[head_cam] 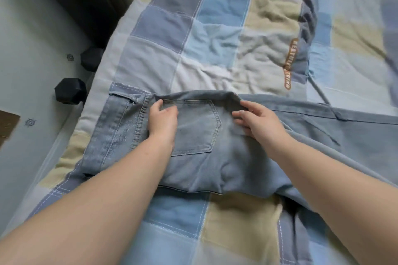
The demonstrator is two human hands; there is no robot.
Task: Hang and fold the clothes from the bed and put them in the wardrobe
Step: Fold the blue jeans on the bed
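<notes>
Two dumbbells point(71, 91) flank the bed point(215, 38) beside folded jeans point(193, 157).

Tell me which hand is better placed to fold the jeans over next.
Probably the right hand: its fingers already pinch the raised far edge of the folded jeans, while the left hand lies flat by the back pocket, suited to pinning.
</notes>
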